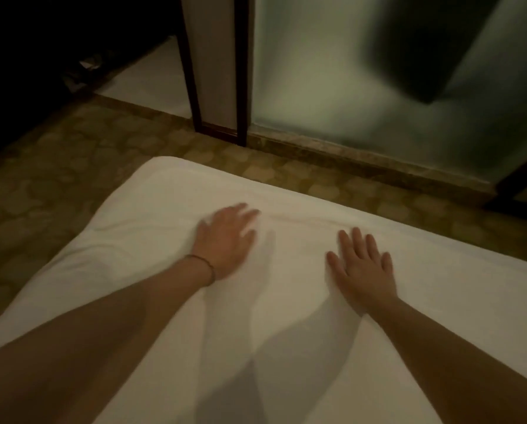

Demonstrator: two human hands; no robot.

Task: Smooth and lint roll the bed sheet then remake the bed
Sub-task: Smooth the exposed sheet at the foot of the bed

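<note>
We're at the smoothing step, we reckon: both palms are down flat on the white bed sheet [286,286], which covers the mattress across the lower part of the view, w/ its far corner pointing toward the patterned floor [57,179]. Left hand [225,240] lies spread, fingers straight and a bit blurred, gripping nothing, a thin band at the wrist; it sits just beside a soft crease running along the far edge. Right hand [363,267] is likewise wide and flat, fingers fanned, holding nothing, well apart from the left. Sheet near the left side looks rumpled, w/ a fold or two below the corner; the middle looks fairly flat. No lint roller in view, and no pillow or cover either, so rolling and remaking seem not yet begun. Next move prob calls for sweeping outward toward the edges, esp. the left-side wrinkles, w/ even pressure so the fabric doesn't bunch. Dim light, so fine lint can't be judged.
</note>
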